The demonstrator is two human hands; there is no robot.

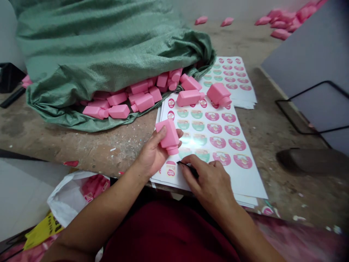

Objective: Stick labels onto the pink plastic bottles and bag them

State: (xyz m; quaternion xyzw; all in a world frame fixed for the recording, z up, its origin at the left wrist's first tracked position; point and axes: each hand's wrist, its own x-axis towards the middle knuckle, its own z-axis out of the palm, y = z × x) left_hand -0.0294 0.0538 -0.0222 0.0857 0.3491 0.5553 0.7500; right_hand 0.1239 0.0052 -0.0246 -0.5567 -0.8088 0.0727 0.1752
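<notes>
One green woven sack (114, 43) of pink bottles (119, 111) is noted beside stacked sticker sheets (247, 183). Over their left edge, a single bottle (169, 134) is grasped by the left hand (151, 156); a black tool (193, 171) is pinched by the right hand (211, 178).

My right hand (211, 178) covers most of the black tool (194, 172) I hold, so I can't tell what kind it is. The bottle (168, 135) in my left hand (152, 155) hides part of the fingers behind it. My forearms (106, 213) run off the bottom edge. The sack (109, 47) is cut off at the top, and its folds hide how many loose bottles (143, 102) lie inside. The small print on the labels (214, 128) is unreadable. A panel (313, 69) hides part of the far pile (286, 18). The dark thing (302, 161) at right is too blurred to name.
</notes>
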